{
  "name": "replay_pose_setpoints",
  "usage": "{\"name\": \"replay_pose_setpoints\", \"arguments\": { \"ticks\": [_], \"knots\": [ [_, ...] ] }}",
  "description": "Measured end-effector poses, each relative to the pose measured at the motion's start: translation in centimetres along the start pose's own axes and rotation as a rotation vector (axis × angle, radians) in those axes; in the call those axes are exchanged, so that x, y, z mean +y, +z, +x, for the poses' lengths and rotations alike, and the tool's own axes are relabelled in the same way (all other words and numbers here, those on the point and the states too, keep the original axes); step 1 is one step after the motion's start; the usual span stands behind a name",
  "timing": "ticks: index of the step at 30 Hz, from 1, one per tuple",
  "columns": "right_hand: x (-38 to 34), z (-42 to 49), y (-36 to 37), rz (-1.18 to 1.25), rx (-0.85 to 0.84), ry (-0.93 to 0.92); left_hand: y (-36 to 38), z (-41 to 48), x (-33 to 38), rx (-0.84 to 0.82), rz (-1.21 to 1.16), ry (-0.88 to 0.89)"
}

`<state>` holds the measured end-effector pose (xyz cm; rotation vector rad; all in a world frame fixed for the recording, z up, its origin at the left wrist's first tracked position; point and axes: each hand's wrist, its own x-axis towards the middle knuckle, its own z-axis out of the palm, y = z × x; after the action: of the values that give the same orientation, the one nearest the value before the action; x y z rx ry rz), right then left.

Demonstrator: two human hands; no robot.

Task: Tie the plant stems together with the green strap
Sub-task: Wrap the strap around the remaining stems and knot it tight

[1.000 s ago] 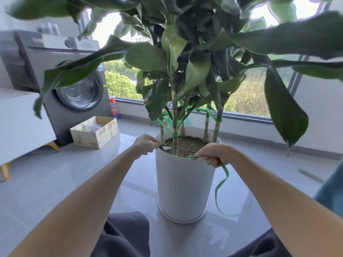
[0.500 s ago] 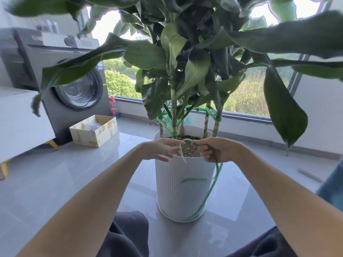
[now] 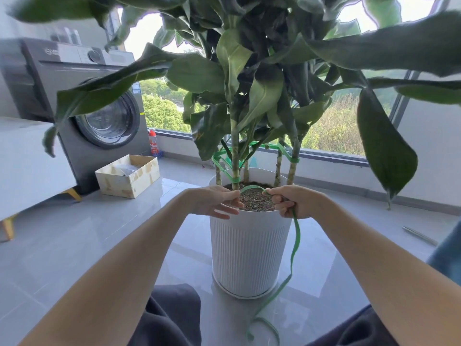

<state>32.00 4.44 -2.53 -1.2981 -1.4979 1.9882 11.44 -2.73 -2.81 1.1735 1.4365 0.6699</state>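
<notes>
One green strap (image 3: 297,236) arches between left hand (image 3: 215,201) and right hand (image 3: 295,201) grips.

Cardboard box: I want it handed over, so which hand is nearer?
Left. Left hand: right of the box, at the pot rim. Right hand: farther right, across the soil.

Glossy grey tiled floor (image 3: 74,245), reflective. Standing or lying directly on it:
- white ribbed round plastic plant pot (image 3: 249,253), centre, on its saucer;
- loose tail of flat green strap (image 3: 296,236), curled just in front of the pot;
- open cream cardboard box (image 3: 117,186), left;
- dark grey front-loading washing machine (image 3: 107,123), behind the box;
- white cabinet on yellow legs (image 3: 27,158), far left;
- red-capped bottle (image 3: 153,146), by the window wall;
- thin metal rod (image 3: 420,236), far right.
</notes>
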Motion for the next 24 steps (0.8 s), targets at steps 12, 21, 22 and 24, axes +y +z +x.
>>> {"name": "replay_pose_setpoints", "arguments": {
  "ticks": [12, 21, 22, 24],
  "knots": [
    [1.1, 1.8, 2.4, -0.706, 0.321, -0.417, -0.2, 1.1, -1.0, 0.466, 0.35, 0.16],
    [1.0, 1.6, 3.5, -0.875, 0.604, -0.547, 0.4, 1.3, -0.7, 0.476, 0.326, 0.224],
    [1.0, 1.5, 3.5, -0.877, 0.624, -0.545, 0.2, 1.3, -0.9, 0.511, 0.325, 0.24],
    [0.9, 1.6, 3.4, -0.869, 0.635, -0.544, -0.1, 1.4, -1.0, 0.605, 0.311, 0.261]
  ]
}}
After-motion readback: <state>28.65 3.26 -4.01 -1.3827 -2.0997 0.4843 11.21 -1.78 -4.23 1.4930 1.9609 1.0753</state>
